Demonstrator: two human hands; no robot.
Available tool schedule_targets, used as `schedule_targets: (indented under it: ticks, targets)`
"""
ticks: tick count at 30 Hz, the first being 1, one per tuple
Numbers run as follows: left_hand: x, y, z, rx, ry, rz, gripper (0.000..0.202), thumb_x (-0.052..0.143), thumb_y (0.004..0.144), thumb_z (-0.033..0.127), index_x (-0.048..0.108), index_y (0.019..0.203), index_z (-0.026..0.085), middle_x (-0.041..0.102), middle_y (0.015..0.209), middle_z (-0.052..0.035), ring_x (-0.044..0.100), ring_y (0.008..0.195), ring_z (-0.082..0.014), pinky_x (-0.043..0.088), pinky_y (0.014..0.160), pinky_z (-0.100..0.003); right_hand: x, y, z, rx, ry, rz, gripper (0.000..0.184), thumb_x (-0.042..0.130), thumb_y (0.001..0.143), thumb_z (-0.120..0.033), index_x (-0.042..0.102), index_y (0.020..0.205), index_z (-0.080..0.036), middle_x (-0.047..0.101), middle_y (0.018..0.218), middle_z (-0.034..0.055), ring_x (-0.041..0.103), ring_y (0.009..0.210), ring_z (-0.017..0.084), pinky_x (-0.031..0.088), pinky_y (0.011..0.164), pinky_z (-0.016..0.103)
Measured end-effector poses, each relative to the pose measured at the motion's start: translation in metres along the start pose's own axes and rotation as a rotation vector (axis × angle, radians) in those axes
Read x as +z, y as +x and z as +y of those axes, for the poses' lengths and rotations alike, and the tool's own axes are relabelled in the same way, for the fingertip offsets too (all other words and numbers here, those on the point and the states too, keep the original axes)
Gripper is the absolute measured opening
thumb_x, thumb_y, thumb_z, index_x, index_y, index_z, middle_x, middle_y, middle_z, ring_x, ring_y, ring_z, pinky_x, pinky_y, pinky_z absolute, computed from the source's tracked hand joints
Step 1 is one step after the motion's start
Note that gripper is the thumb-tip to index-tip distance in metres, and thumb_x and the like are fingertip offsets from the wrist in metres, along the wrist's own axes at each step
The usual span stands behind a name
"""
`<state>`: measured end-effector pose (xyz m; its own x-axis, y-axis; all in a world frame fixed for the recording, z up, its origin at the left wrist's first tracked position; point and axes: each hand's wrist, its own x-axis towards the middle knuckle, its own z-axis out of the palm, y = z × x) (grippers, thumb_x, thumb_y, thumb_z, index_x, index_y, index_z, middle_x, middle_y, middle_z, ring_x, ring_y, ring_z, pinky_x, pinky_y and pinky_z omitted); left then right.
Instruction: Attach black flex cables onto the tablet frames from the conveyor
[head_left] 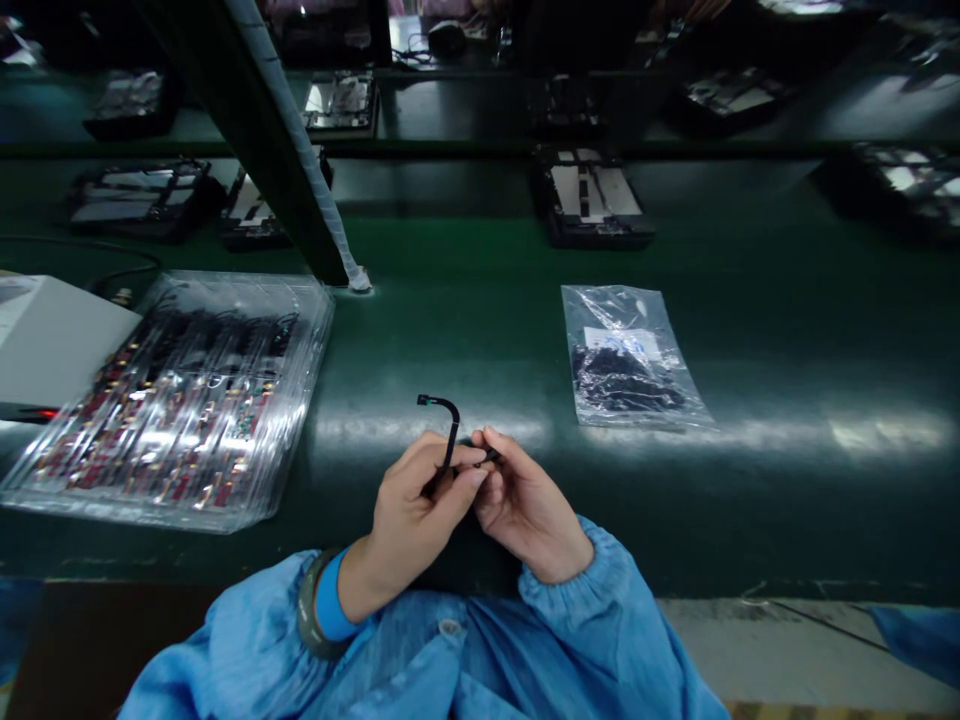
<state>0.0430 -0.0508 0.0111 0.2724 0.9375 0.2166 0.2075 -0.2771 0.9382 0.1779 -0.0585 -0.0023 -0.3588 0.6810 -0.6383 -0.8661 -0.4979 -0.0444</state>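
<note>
Just above the near edge of the green bench, my two hands meet fingertip to fingertip. A thin black flex cable (454,425) is pinched in my left hand (420,505); its free end curves up and to the left, ending in a small black connector (424,400). My right hand (525,500) is closed, thumb and fingers pinching a small dark piece (491,455) beside the left fingertips. Whether that piece is joined to the cable is hidden by the fingers.
Left on the bench (450,320) sits a clear plastic tray (300,420) of small circuit parts, by a white box (60,340). A clear bag (626,370) of black pieces lies right. Behind a slanted post (292,150) stand several opened devices (592,200).
</note>
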Motion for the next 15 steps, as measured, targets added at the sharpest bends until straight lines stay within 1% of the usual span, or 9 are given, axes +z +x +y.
schedule_targets:
  ticks: [4, 7, 10, 12, 14, 15]
  targets:
    - [0.0, 0.001, 0.002, -0.015, -0.001, 0.005, 0.012, 0.063, 0.082, 0.015, 0.068, 0.092, 0.021, 0.062, 0.075, -0.0008, 0.056, 0.065, -0.0113, 0.043, 0.06, -0.022, 0.002, 0.0, 0.0, 0.005, 0.023, 0.039, 0.013, 0.077, 0.073, -0.02, 0.069, 0.075, -0.01, 0.068, 0.054, 0.0013, 0.06, 0.039, 0.005, 0.05, 0.041, 0.006]
    - [0.0, 0.0, 0.003, -0.047, -0.028, 0.005, 0.012, 0.064, 0.082, 0.015, 0.068, 0.091, 0.021, 0.063, 0.076, -0.0008, 0.056, 0.064, -0.0111, 0.043, 0.061, -0.022, 0.002, 0.0, -0.001, 0.016, 0.017, 0.031, 0.012, 0.075, 0.075, -0.021, 0.069, 0.075, -0.01, 0.068, 0.054, 0.0019, 0.06, 0.039, 0.005, 0.049, 0.041, 0.006]
    - [0.001, 0.0, 0.002, -0.114, -0.097, 0.01, 0.013, 0.066, 0.079, 0.014, 0.068, 0.09, 0.021, 0.062, 0.078, -0.0008, 0.054, 0.064, -0.0101, 0.043, 0.061, -0.022, 0.001, -0.001, -0.002, -0.006, -0.006, 0.03, 0.011, 0.075, 0.075, -0.021, 0.069, 0.075, -0.012, 0.069, 0.056, 0.0011, 0.059, 0.04, 0.004, 0.049, 0.041, 0.007]
    - [0.001, 0.001, 0.0, -0.247, -0.251, -0.014, 0.017, 0.066, 0.078, 0.015, 0.067, 0.093, 0.022, 0.057, 0.068, 0.002, 0.049, 0.055, -0.0075, 0.041, 0.055, -0.021, 0.0, -0.003, -0.003, -0.068, 0.001, 0.01, 0.013, 0.078, 0.071, -0.021, 0.069, 0.075, -0.012, 0.067, 0.053, -0.0012, 0.057, 0.039, 0.003, 0.047, 0.039, 0.006]
    - [0.0, 0.005, -0.001, -0.45, -0.495, -0.069, 0.023, 0.066, 0.077, 0.017, 0.064, 0.1, 0.021, 0.045, 0.056, 0.007, 0.037, 0.043, -0.0038, 0.032, 0.044, -0.017, -0.001, -0.008, -0.008, -0.145, 0.014, -0.038, 0.017, 0.081, 0.066, -0.021, 0.07, 0.075, -0.013, 0.064, 0.05, -0.0036, 0.055, 0.039, 0.003, 0.044, 0.038, 0.006]
    - [0.0, 0.008, 0.0, -0.551, -0.617, -0.106, 0.025, 0.066, 0.077, 0.018, 0.064, 0.102, 0.02, 0.042, 0.054, 0.0083, 0.031, 0.039, -0.0021, 0.027, 0.04, -0.015, -0.001, -0.012, -0.012, -0.185, 0.014, -0.066, 0.018, 0.082, 0.065, -0.022, 0.07, 0.075, -0.013, 0.064, 0.049, -0.0044, 0.053, 0.039, 0.002, 0.043, 0.037, 0.006]
